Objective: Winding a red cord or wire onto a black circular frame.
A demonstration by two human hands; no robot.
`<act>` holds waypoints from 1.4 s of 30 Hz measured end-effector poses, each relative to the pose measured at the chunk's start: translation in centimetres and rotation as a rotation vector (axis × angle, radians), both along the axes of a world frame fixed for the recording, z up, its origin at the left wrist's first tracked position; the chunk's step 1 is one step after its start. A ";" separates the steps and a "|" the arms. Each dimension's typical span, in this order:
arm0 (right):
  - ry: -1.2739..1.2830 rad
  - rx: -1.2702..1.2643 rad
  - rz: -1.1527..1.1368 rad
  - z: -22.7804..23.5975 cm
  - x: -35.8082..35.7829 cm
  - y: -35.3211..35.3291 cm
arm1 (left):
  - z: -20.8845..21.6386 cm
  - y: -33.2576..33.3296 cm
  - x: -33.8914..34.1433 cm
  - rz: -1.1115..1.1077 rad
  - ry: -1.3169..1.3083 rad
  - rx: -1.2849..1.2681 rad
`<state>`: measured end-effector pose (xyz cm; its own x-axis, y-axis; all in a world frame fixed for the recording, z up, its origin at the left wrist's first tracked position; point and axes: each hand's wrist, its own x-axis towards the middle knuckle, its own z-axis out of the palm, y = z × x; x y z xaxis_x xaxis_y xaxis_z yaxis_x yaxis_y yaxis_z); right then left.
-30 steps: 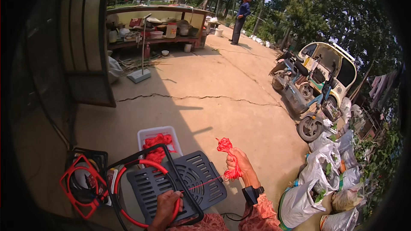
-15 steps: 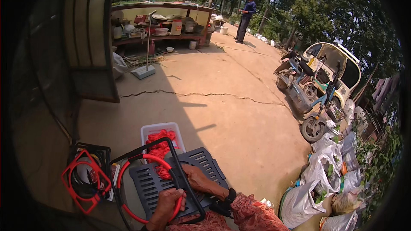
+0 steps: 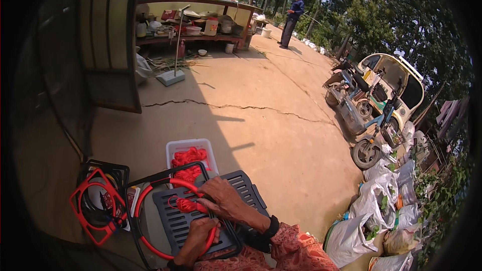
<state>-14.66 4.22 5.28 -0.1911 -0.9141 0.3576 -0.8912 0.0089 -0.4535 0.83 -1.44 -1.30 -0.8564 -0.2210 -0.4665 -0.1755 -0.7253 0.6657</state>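
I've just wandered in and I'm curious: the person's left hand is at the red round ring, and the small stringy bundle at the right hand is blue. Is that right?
Not quite: the small stringy bundle at the right hand is red, not blue, as the head view shows. The left hand is indeed at the red round ring.

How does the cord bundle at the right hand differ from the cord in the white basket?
The cord bundle is one small, narrow clump; the basket cord is a larger, looser heap. The cord bundle is at the right hand; the basket cord lies untouched in the white basket. Both are red.
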 end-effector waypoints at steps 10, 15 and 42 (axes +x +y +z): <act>0.278 0.171 0.146 -4.7 2.8 -2.9 | 0.9 0.9 -0.4 0.146 0.070 -0.169; -1.179 0.150 0.276 1.7 3.5 -3.6 | -1.8 0.7 0.0 0.012 0.037 -0.107; -1.591 -0.121 -0.279 2.2 0.1 13.6 | 0.0 -0.1 -0.9 0.091 -0.012 -0.050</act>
